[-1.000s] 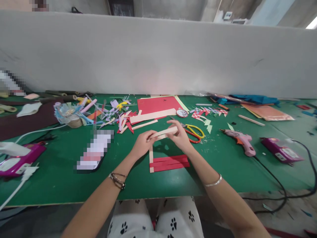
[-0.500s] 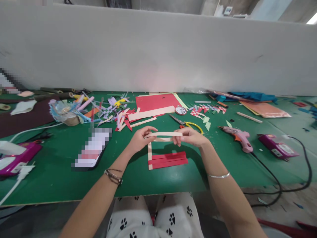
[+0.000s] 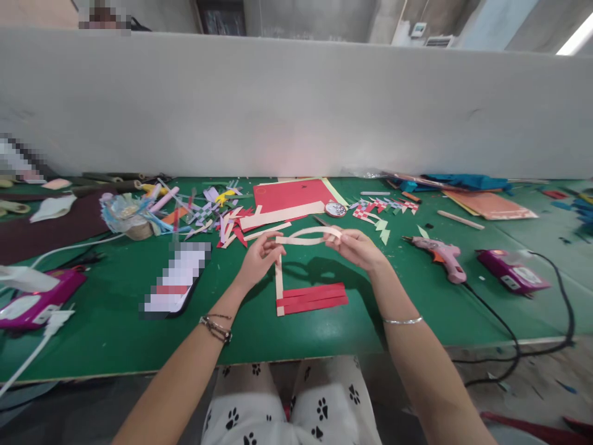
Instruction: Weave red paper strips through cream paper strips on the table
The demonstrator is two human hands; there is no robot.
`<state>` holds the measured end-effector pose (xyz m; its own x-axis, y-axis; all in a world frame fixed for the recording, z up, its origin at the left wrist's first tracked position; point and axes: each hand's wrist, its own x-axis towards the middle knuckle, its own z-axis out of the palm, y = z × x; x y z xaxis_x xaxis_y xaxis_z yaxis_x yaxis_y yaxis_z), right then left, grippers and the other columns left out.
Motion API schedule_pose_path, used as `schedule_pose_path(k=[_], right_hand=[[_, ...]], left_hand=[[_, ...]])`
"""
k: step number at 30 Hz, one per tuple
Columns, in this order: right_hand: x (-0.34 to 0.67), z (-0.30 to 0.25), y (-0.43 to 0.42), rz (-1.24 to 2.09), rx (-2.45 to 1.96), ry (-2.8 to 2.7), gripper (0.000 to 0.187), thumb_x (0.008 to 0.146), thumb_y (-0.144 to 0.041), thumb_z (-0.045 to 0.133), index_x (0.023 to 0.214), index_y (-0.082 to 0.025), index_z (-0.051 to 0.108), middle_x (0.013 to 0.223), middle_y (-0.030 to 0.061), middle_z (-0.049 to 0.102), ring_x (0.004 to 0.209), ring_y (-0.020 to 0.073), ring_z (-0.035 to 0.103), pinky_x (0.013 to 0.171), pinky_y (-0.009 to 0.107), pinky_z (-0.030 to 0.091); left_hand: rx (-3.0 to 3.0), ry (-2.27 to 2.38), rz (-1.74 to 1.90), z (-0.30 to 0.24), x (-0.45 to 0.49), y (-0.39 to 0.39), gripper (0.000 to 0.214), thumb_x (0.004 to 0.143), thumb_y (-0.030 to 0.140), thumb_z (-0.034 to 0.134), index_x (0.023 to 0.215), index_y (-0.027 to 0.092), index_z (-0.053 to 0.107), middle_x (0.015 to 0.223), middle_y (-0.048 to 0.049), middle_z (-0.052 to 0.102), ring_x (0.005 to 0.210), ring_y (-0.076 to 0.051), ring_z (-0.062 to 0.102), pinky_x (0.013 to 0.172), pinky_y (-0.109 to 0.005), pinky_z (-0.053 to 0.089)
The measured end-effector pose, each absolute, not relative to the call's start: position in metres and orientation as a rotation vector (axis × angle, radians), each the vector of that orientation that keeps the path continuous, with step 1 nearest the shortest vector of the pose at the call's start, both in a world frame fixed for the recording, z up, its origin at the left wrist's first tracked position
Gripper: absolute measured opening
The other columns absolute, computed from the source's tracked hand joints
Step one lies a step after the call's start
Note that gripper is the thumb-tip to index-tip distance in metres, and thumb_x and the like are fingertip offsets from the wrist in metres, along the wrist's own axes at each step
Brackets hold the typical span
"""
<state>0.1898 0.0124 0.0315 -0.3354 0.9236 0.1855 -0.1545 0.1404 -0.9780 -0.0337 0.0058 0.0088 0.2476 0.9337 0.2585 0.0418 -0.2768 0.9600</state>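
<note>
Between my hands, above the table, are two cream paper strips [image 3: 302, 241], the farther one bowed upward. My right hand [image 3: 359, 248] pinches their right ends together. My left hand [image 3: 260, 261] has its fingers curled at the left end of the nearer strip; where the other strip ends on that side is partly hidden. Below, another cream strip [image 3: 279, 281] lies upright on the green table, its top close to my left fingers. Red paper strips [image 3: 315, 299] lie side by side across its lower part, reaching to the right.
Past my hands lie red paper sheets [image 3: 290, 193], paper scraps [image 3: 231, 225], a round tin [image 3: 335, 209] and partly covered scissors [image 3: 320, 220]. A phone [image 3: 178, 278] lies left. On the right are a pink glue gun [image 3: 442, 256], a purple box [image 3: 512, 271] and cables.
Both hands have risen a little away from me. The strips, nearly flat before, now part in the middle, one arching up. My right hand has turned and covers the yellow scissor handles.
</note>
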Motion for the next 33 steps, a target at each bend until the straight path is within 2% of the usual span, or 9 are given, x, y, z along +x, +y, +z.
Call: schedule_pose_path(k=[3, 5, 8, 12, 15, 18, 20, 24, 33], right_hand=[[0.191, 0.031, 0.015, 1.34, -0.803, -1.257, 0.033, 0.051, -0.051, 0.067, 0.053, -0.02, 0.056, 0.087, 0.0039, 0.056, 0.083, 0.0158, 0.052, 0.08, 0.034, 0.04], [0.193, 0.03, 0.017, 1.308, -0.806, -1.227, 0.031, 0.053, -0.05, 0.066, 0.057, -0.021, 0.057, 0.085, 0.0026, 0.054, 0.079, 0.0138, 0.051, 0.079, 0.032, 0.04], [0.197, 0.029, 0.02, 1.173, -0.883, -1.351, 0.028, 0.059, -0.049, 0.062, 0.062, -0.021, 0.061, 0.076, 0.0014, 0.047, 0.073, 0.0127, 0.047, 0.076, 0.032, 0.04], [0.197, 0.032, 0.021, 0.802, -1.076, -1.664, 0.026, 0.07, -0.044, 0.054, 0.071, -0.021, 0.065, 0.075, 0.0016, 0.038, 0.081, 0.015, 0.042, 0.078, 0.033, 0.038], [0.194, 0.035, 0.018, 0.636, -1.155, -1.788, 0.027, 0.073, -0.042, 0.052, 0.075, -0.02, 0.066, 0.076, 0.002, 0.033, 0.08, 0.0161, 0.04, 0.07, 0.032, 0.041], [0.19, 0.038, 0.012, 0.591, -1.194, -1.837, 0.027, 0.075, -0.04, 0.05, 0.078, -0.02, 0.067, 0.077, 0.0015, 0.03, 0.071, 0.0141, 0.039, 0.061, 0.029, 0.041], [0.188, 0.04, 0.006, 0.571, -1.209, -1.84, 0.025, 0.076, -0.038, 0.05, 0.078, -0.02, 0.067, 0.077, 0.0014, 0.029, 0.068, 0.0126, 0.039, 0.058, 0.028, 0.04], [0.186, 0.043, -0.009, 0.509, -1.188, -1.799, 0.024, 0.077, -0.036, 0.049, 0.077, -0.02, 0.067, 0.074, 0.0012, 0.031, 0.071, 0.0135, 0.039, 0.061, 0.027, 0.039], [0.188, 0.052, -0.032, 0.603, -1.147, -1.633, 0.022, 0.076, -0.035, 0.05, 0.076, -0.021, 0.067, 0.067, 0.0006, 0.036, 0.07, 0.0142, 0.038, 0.059, 0.027, 0.035]], left_hand=[[1.76, 0.996, 1.257, 0.012, -0.035, -0.004, 0.024, 0.07, 0.026, 0.045, 0.092, 0.016, 0.048, 0.07, 0.0018, 0.051, 0.052, -0.007, 0.047, 0.053, -0.021, 0.041], [1.942, 1.038, 1.21, 0.016, -0.037, -0.013, 0.019, 0.072, 0.024, 0.045, 0.089, 0.017, 0.051, 0.072, 0.0013, 0.051, 0.055, -0.008, 0.046, 0.055, -0.021, 0.041], [2.238, 0.997, 0.862, 0.021, -0.039, -0.03, 0.016, 0.075, 0.026, 0.048, 0.086, 0.019, 0.056, 0.077, 0.0001, 0.052, 0.057, -0.009, 0.046, 0.057, -0.021, 0.04], [2.449, 0.986, 0.393, 0.024, -0.033, -0.05, 0.025, 0.074, 0.029, 0.053, 0.097, 0.021, 0.056, 0.093, -0.0024, 0.052, 0.066, -0.012, 0.052, 0.059, -0.022, 0.041], [2.529, 1.07, 0.214, 0.026, -0.031, -0.059, 0.034, 0.071, 0.028, 0.058, 0.104, 0.02, 0.053, 0.099, -0.0043, 0.05, 0.07, -0.014, 0.054, 0.061, -0.024, 0.042], [2.539, 1.123, 0.16, 0.028, -0.035, -0.064, 0.037, 0.07, 0.025, 0.058, 0.106, 0.02, 0.051, 0.1, -0.0044, 0.05, 0.068, -0.014, 0.054, 0.063, -0.025, 0.043], [2.538, 1.147, 0.17, 0.027, -0.04, -0.065, 0.037, 0.071, 0.025, 0.059, 0.106, 0.02, 0.051, 0.099, -0.0043, 0.05, 0.075, -0.015, 0.054, 0.067, -0.026, 0.043], [2.542, 1.176, 0.146, 0.023, -0.043, -0.065, 0.03, 0.074, 0.026, 0.055, 0.103, 0.017, 0.053, 0.097, -0.0052, 0.052, 0.086, -0.017, 0.053, 0.073, -0.027, 0.043], [2.669, 1.227, 0.11, 0.019, -0.041, -0.066, 0.022, 0.08, 0.028, 0.048, 0.096, 0.016, 0.055, 0.095, -0.0051, 0.058, 0.084, -0.017, 0.056, 0.07, -0.026, 0.044]])
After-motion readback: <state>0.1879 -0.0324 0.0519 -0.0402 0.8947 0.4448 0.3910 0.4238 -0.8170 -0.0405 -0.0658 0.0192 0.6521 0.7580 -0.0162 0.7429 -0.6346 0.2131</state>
